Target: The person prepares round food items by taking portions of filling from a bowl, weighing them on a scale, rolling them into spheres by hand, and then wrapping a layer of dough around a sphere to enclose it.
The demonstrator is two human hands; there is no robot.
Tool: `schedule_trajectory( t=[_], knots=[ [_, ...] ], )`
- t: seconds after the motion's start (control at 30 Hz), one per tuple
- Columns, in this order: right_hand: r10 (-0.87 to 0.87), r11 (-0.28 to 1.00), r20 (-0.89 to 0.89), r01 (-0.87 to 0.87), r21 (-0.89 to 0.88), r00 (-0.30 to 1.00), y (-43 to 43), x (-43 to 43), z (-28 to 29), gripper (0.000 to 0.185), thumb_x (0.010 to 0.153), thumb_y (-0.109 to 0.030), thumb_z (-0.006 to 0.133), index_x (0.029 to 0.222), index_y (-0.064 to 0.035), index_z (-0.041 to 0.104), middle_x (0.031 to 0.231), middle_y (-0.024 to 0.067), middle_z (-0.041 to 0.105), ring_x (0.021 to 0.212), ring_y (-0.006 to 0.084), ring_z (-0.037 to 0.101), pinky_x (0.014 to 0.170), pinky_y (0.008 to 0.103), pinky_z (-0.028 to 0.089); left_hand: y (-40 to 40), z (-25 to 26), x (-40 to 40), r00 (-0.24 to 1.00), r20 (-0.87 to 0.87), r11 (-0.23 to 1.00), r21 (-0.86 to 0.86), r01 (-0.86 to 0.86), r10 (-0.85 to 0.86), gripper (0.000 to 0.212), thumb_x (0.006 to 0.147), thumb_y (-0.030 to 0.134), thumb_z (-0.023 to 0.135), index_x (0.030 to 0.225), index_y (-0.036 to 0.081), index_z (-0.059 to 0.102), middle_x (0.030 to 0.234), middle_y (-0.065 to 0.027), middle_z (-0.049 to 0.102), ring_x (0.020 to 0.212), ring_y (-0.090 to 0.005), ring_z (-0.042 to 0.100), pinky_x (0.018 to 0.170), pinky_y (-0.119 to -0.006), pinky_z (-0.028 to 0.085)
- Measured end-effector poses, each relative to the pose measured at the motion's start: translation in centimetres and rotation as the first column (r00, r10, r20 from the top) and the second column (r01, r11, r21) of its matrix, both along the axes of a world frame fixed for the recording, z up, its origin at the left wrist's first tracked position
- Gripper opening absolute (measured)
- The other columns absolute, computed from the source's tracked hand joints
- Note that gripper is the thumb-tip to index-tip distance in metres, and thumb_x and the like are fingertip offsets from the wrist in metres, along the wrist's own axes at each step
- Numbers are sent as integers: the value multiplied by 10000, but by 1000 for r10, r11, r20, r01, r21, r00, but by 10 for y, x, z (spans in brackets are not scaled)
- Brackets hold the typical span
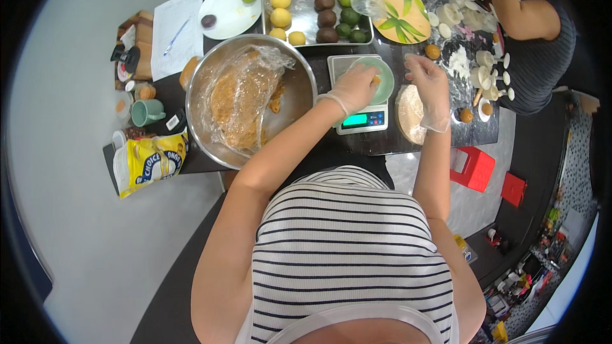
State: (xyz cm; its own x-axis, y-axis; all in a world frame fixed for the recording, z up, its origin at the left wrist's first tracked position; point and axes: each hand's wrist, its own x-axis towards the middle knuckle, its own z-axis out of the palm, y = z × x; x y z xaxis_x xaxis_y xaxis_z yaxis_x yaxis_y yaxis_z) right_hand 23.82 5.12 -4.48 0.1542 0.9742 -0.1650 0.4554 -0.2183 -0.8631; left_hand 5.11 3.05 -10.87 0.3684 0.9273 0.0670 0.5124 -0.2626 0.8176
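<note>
My left hand (358,87), in a clear plastic glove, reaches into a pale green bowl (386,83) and pinches a small piece of orange paste (377,79). The bowl sits on a white digital kitchen scale (362,122) with a lit green display. My right hand (429,87), also gloved, hovers at the far edge of a pale, round, plastic-wrapped item (409,112). Its fingers are bent and slightly apart, with nothing visible between them. Left of the scale, a large steel mixing bowl (291,122) holds a mass of orange-brown paste (244,95), partly covered by plastic wrap.
A metal tray (304,14) bears several yellow, brown, green and purple balls. Beside it are a white plate (229,26) and a leaf-patterned round board (406,16). Plunger moulds (483,76) and white powder (459,63) lie rightward, near another person's arm (509,9). A yellow bag (155,162) stands left.
</note>
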Motion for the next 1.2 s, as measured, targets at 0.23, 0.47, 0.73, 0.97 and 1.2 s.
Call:
schedule_trajectory(
  t=[0.23, 0.47, 0.73, 0.97, 1.2],
  knots=[
    [34, 997, 134, -44, 69, 990, -15, 17, -13, 298, 890, -187, 670, 1094, 28, 692, 928, 84, 706, 765, 123, 636, 717, 264, 501, 14, 46, -37, 970, 162, 969, -196, -149, 182, 338, 951, 235, 523, 1240, 81, 608, 1195, -168, 648, 1091, -320, 624, 942, -375, 468],
    [255, 967, 391, -245, -75, 885, -11, -10, -11, 377, 810, -314, 682, 1093, -65, 705, 1059, 184, 683, 978, 314, 660, 855, 372, 504, 0, 58, -113, 681, 404, 765, -522, -377, 610, 356, 996, 337, 514, 1203, 79, 646, 1015, -52, 685, 815, -76, 595, 716, -229, 444],
    [469, 879, 525, -434, -198, 710, -7, -28, -7, 368, 778, -235, 657, 1132, -136, 689, 1055, 158, 647, 990, 342, 626, 868, 414, 487, -33, 64, -133, 608, 375, 700, -527, -482, 700, 325, 1001, 308, 517, 1166, 64, 654, 982, -35, 666, 785, -76, 585, 680, -211, 433],
    [453, 888, 528, -413, -200, 718, -5, -23, -17, 382, 765, -198, 676, 1143, -147, 689, 1084, 157, 642, 991, 335, 629, 867, 408, 487, -34, 57, -138, 581, 378, 682, -536, -498, 721, 355, 989, 332, 535, 1184, 55, 643, 992, -60, 679, 812, -105, 630, 703, -236, 459],
    [377, 919, 523, -381, -104, 765, -6, -37, -21, 326, 771, -218, 693, 1073, -96, 703, 1042, 148, 656, 972, 334, 634, 846, 409, 494, -37, 64, -147, 562, 366, 664, -516, -540, 742, 294, 1007, 284, 522, 1156, 67, 654, 988, -45, 673, 785, -73, 592, 663, -207, 442]
  ],
)
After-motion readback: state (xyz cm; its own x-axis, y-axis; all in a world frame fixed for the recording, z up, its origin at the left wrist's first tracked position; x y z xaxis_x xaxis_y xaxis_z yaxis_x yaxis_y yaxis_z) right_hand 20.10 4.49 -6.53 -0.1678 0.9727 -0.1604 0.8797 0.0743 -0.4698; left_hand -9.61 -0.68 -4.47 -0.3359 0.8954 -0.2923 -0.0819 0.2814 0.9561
